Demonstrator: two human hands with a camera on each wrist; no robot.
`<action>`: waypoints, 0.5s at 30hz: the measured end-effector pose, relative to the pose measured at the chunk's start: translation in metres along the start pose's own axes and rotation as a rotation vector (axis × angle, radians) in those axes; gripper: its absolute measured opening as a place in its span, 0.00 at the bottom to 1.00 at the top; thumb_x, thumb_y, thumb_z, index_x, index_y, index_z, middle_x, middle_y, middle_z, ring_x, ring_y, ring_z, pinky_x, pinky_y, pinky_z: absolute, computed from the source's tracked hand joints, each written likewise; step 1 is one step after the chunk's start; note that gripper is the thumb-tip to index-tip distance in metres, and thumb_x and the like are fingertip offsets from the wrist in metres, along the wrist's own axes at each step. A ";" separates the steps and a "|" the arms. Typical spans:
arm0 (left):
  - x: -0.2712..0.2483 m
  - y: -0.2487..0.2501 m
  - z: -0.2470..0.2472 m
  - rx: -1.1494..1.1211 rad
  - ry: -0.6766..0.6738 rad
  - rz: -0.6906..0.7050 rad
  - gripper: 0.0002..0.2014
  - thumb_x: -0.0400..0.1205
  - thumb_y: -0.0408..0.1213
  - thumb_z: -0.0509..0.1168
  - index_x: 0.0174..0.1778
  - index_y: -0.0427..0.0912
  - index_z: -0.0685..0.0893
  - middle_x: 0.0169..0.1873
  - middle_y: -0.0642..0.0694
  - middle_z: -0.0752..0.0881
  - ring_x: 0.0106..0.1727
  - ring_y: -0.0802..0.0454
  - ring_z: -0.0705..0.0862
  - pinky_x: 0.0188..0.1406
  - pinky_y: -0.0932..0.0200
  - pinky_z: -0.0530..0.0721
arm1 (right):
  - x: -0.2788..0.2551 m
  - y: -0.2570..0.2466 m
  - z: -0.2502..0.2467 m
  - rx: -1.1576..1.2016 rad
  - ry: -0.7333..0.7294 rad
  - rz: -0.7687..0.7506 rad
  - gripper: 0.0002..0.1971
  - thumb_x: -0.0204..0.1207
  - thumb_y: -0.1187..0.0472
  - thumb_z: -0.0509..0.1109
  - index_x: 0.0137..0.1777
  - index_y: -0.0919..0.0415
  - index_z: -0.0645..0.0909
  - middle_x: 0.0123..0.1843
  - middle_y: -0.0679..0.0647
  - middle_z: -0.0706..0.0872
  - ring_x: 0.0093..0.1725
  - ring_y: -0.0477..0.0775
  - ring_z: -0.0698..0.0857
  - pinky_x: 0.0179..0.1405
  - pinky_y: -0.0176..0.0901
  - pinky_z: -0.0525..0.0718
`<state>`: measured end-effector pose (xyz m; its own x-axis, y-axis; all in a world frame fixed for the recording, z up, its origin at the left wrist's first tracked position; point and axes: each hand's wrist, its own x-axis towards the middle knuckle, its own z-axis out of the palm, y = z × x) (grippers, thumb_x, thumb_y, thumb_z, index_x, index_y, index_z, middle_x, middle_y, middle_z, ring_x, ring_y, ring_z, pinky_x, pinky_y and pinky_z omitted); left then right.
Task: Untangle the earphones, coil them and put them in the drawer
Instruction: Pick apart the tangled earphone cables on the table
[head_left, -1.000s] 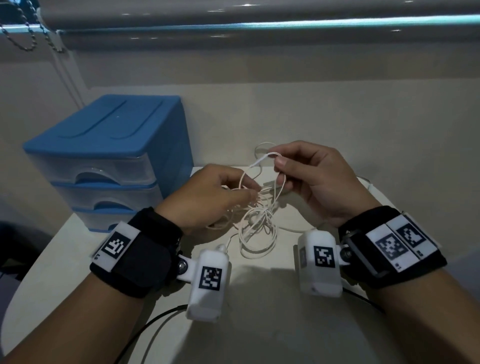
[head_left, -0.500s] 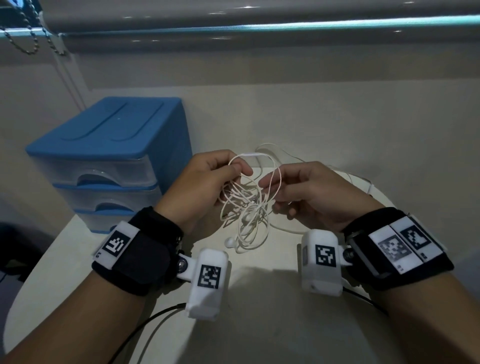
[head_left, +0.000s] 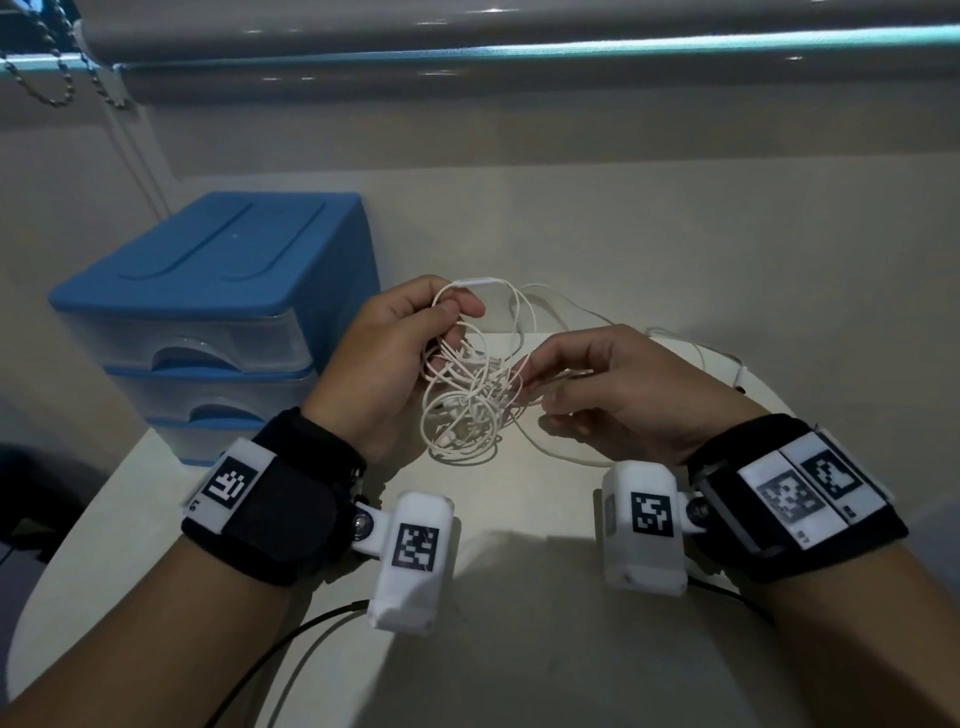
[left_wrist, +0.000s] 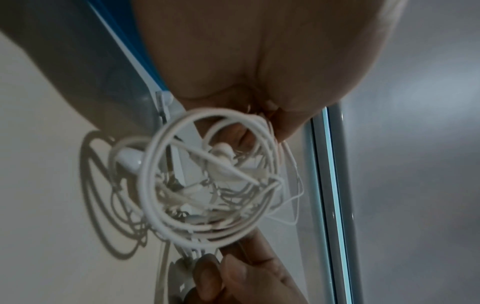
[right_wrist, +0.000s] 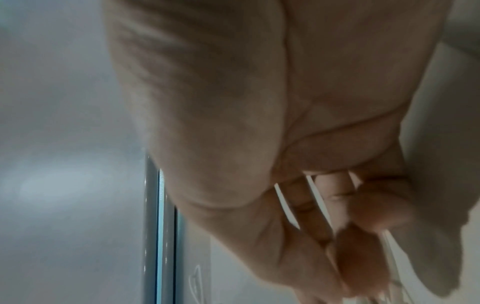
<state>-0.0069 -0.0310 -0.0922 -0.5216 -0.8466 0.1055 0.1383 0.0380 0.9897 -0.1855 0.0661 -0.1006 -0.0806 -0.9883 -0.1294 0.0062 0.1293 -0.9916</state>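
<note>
White tangled earphones (head_left: 470, 395) hang in a knot of loops above the table, between both hands. My left hand (head_left: 400, 343) grips the top loops, thumb and fingers curled round the cord near the inline remote (head_left: 472, 281). My right hand (head_left: 597, 379) pinches strands at the right side of the knot. In the left wrist view the earphones (left_wrist: 207, 181) show as wide loops with earbuds (left_wrist: 130, 160) inside, and the right hand's fingertips (left_wrist: 207, 275) sit below them. The right wrist view is blurred, showing only the palm and curled fingers (right_wrist: 358, 246). The rest of the cord trails behind the right hand onto the table.
A blue three-drawer plastic unit (head_left: 208, 322) stands at the table's left rear, all drawers closed. The white table (head_left: 519, 649) ends in a rounded edge on the right. A wall and a rolled blind (head_left: 519, 47) lie behind. Black cables (head_left: 291, 634) run from the wrist cameras.
The left hand rose and took the upper loops with the inline remote. The right hand let go of them, dropped lower and now pinches strands at the knot's right side.
</note>
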 end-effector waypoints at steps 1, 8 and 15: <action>0.000 0.000 0.001 -0.029 0.001 0.000 0.13 0.89 0.26 0.57 0.46 0.37 0.86 0.27 0.46 0.73 0.26 0.54 0.69 0.24 0.63 0.70 | -0.001 -0.001 0.001 -0.018 -0.005 0.006 0.16 0.76 0.85 0.65 0.47 0.67 0.89 0.53 0.79 0.85 0.23 0.49 0.76 0.52 0.60 0.68; -0.003 0.005 0.003 -0.158 -0.049 0.031 0.11 0.90 0.28 0.56 0.48 0.37 0.83 0.28 0.47 0.73 0.24 0.57 0.69 0.23 0.66 0.71 | -0.003 0.001 0.001 -0.029 -0.033 0.023 0.15 0.77 0.85 0.66 0.52 0.70 0.87 0.36 0.61 0.82 0.21 0.46 0.72 0.59 0.58 0.81; -0.003 0.007 0.004 -0.196 -0.064 0.049 0.10 0.90 0.29 0.56 0.49 0.37 0.82 0.29 0.47 0.73 0.25 0.57 0.70 0.24 0.66 0.71 | -0.007 -0.004 0.003 -0.025 0.008 -0.033 0.03 0.79 0.78 0.71 0.50 0.78 0.83 0.31 0.53 0.82 0.21 0.39 0.80 0.35 0.29 0.87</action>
<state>-0.0078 -0.0262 -0.0850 -0.5616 -0.8108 0.1649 0.3229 -0.0313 0.9459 -0.1821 0.0719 -0.0958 -0.0883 -0.9914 -0.0969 -0.0219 0.0992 -0.9948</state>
